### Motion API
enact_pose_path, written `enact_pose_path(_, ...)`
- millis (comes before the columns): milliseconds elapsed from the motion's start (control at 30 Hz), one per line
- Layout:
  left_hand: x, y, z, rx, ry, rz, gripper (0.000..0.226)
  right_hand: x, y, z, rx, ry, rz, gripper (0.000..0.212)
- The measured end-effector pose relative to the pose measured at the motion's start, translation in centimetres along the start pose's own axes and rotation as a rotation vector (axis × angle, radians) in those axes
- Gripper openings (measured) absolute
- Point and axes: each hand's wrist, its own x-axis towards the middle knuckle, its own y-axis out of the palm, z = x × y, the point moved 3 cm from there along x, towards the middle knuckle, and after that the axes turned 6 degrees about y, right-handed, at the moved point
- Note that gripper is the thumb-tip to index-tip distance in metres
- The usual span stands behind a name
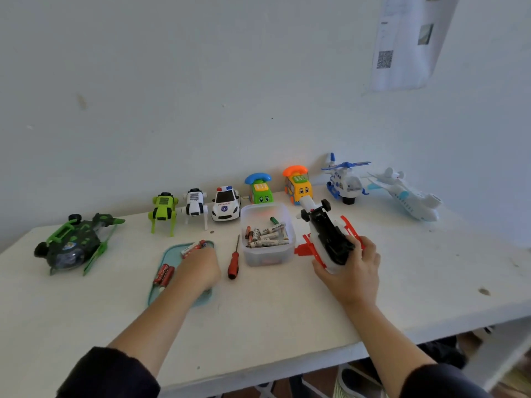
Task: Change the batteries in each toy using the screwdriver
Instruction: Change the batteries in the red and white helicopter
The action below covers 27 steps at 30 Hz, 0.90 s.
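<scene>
The right hand (353, 271) has its fingers curled round the near end of a red-and-white toy (327, 239), which lies belly up on the table (287, 317), its black underside showing. The left hand (198, 268) reaches over a teal tray (161, 265), knuckles toward the camera; its fingertips are hidden, so I cannot tell whether they pinch a battery or only touch the tray.

The step in hand looks like fetching cells for the upturned toy. The screwdriver (234, 261) lies untouched between the tray and a clear tub (268, 254), just left of the tub, its red handle near. Whether the battery door is open or screwed down is too small to tell. If it is open, the next move calls for carrying a cell across and seating it the right way round; if not, the screwdriver must come first.

The tray holds 2 red batteries (164, 275) at its left edge and a few more at its far end, partly behind the hand. The tub holds a loose heap of cells (265, 235), mostly white-labelled, with 1 green.

Along the far edge stand 7 more toys in a row, and a green-and-black one (74, 244) lies at far left.
</scene>
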Motion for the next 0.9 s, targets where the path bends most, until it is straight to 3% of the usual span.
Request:
enact_pose_path(100,-0.5,-2.3,-2.8,-0.416,0.130,-0.300,0.016,0.2,0.0,-0.1,0.003,-0.010,-0.010,0.081)
enact_pose_path(167,-1.6,-3.5,-6.4,-0.815,0.331,-0.355,0.019,0.3,0.1,-0.1,0.009,0.008,-0.003,0.082)
enact_pose_path(233,-2.2,-3.7,-10.3,-1.009,0.464,-0.342,0.021,0.3,0.2,-0.1,-0.001,-0.008,-0.002,0.082)
enact_pose_path(367,-1.5,-2.2,-16.0,-0.917,0.594,-0.447,0.016,0.1,0.3,0.1,-0.004,-0.080,-0.034,0.082)
enact_pose_path(567,0.1,-0.1,-17.8,-0.494,0.693,-0.643,0.006,0.3,-0.1,0.4,0.014,-0.087,-0.043,0.073)
enact_pose_path(900,1.1,-0.7,-18.1,-0.396,0.584,-0.753,0.009,0.9,0.3,-0.1,0.017,-0.076,-0.015,0.077)
